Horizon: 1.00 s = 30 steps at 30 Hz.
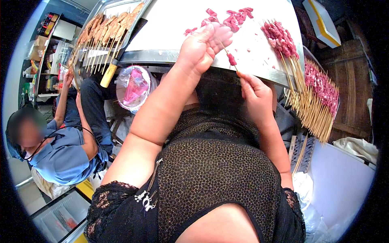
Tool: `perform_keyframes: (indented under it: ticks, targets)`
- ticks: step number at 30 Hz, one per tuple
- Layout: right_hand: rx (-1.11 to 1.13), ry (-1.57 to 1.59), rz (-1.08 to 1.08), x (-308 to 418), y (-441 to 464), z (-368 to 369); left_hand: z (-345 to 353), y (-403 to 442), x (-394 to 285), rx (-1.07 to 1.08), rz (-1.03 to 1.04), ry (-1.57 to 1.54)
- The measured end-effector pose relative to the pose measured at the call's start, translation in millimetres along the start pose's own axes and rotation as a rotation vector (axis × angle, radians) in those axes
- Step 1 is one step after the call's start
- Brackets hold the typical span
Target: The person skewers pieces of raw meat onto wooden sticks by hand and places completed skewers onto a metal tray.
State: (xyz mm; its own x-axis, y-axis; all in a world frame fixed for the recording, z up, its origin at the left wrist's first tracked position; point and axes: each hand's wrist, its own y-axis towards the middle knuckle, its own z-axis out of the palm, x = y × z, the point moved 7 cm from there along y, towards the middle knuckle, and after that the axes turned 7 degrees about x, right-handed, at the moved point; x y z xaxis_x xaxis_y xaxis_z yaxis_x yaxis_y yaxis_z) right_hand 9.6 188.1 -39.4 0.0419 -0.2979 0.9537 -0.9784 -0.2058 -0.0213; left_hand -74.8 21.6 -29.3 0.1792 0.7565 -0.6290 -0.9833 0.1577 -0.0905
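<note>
My right hand (257, 96) pinches the lower end of a thin wooden skewer at the table's front edge. One small chunk of red meat (231, 59) is threaded on that skewer. Beside the skewer's upper end is my left hand (206, 45), palm turned up and fingers stretched out; no meat shows in it. Loose pieces of raw red meat (236, 19) lie on the white tabletop (170, 24) just beyond my left hand. To the right, a pile of raw meat skewers (279, 38) rests with its sticks hanging over the edge.
More packed skewers (322, 87) stand at the far right. At the left are a metal tray (139, 15) of browner skewers and a wooden knife handle (109, 73) jutting out. A lined bucket (152, 87) sits below the table. A co-worker in a blue shirt (67, 156) sits at the left.
</note>
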Motion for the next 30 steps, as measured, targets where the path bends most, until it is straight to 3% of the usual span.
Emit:
perform_keyframes:
  ticks: [6, 11, 17, 23, 30]
  targets:
    - [-0.016, 0.103, 0.013, 9, 4, 1, 6, 0, 5, 0.044, -0.028, 0.060]
    - [-0.011, 0.102, 0.032, 9, 4, -3, 12, 7, -14, 0.169, 0.069, 0.084]
    - [0.012, 0.131, 0.041, 1, 3, 2, -5, 11, -20, -0.026, 0.116, 0.074]
    - [0.028, 0.095, 0.032, -1, 0, 0, -11, 14, -24, -0.078, 0.140, 0.106]
    - [-0.002, 0.216, 0.108, -9, -3, -3, -1, 13, -22, 0.063, 0.063, 0.114]
